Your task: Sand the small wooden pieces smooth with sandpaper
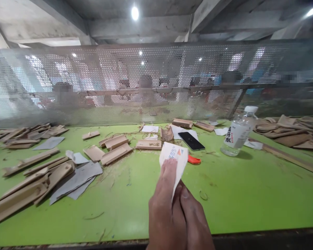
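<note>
Upright above the tabletop (135,205), a pale, off-white folded paper (182,160) is gripped by the left hand (161,201), its broad top printed with blue lettering and small orange and blue triangles, its sides narrowing towards the fingers. By the right hand (195,215), the left is pressed closely from four o'clock, with bent fingers near the paper's lower edge, though whether the paper is gripped there too cannot be told. From the paper, a dark phone (191,141) is seen at one o'clock and an orange-red object (194,159) at three.
</note>
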### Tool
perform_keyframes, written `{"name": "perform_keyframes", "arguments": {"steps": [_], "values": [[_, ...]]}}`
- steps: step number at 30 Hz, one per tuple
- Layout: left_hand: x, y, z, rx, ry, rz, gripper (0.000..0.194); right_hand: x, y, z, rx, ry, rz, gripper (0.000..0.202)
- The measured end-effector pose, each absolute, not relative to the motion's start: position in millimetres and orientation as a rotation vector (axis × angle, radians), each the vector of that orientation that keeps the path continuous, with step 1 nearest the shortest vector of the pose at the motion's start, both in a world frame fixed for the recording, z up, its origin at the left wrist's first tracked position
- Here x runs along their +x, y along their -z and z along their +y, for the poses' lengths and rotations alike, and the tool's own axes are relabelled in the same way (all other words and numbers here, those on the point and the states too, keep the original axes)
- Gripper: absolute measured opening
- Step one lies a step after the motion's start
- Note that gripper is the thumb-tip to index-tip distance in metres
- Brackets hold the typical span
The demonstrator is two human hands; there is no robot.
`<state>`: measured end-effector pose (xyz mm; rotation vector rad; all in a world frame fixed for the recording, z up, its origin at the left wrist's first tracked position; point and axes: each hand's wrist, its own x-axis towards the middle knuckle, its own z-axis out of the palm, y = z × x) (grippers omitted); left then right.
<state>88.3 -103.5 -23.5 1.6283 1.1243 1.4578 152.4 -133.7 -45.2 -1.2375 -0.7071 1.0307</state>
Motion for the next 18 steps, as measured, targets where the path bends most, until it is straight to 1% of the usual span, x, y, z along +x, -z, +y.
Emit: {"name": "perform_keyframes", "arguments": {"steps": [3, 5, 7, 9, 13, 16, 18], "values": [[88.6, 25.5, -100.9, 1.633, -1.46, 1.13, 0.049, 151.5, 41.3, -130.2, -1.248, -1.051, -0.638, 0.07], [86.4, 18.8, -96.5, 1.668, -1.394, 1.148, 0.05, 150.5, 40.2, -127.7, -1.199, -1.048, -0.68, 0.069], [85.2, 10.8, -94.2, 1.636, -1.346, 1.207, 0.051, 151.0, 42.4, -128.1, -1.172, -1.022, -0.719, 0.065], [87.0, 8.0, -97.5, 1.628, -1.372, 1.197, 0.049, 154.0, 47.3, -131.5, -1.231, -0.966, -0.722, 0.059], [91.5, 17.3, -112.4, 1.669, -1.459, 1.127, 0.051, 160.3, 54.0, -138.0, -1.322, -0.826, -0.788, 0.049], [87.9, 22.6, -115.6, 1.635, -1.443, 1.174, 0.051, 158.4, 50.3, -135.1, -1.177, -0.942, -0.83, 0.047], [85.2, 26.1, -115.0, 1.611, -1.457, 1.163, 0.05, 156.0, 45.8, -130.8, -1.073, -1.044, -0.824, 0.051]]}}
